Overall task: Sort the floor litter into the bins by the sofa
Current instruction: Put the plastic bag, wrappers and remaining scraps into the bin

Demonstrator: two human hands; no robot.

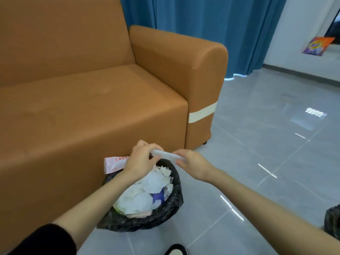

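Pinching from both sides, the fingers [147,146] of the left hand [141,160] curl over one end of a pale plastic strip [165,155] while the right hand [191,165] grips the other end, so both hands are closed on the same piece and neither is free

The strip's long axis runs left to right between the two hands, dipping slightly toward the right hand. It hangs in the air over the far rim of the black-lined bin [171,210], which stands against the front of the sofa [77,100] and is heaped with crumpled white paper [145,192]

A pink-and-white wrapper [114,163] shows just behind the left hand, beside the sofa front; whether that hand also holds it cannot be told

A second bin [333,222] peeks in at the right edge, well apart across the grey floor [266,162], on the right hand's side. By my judgement the move turns on this: released now, the strip would land at the near bin's back edge, on the paper. If plastic belongs elsewhere, the right hand is the nearer one to carry it over, once the left lets go
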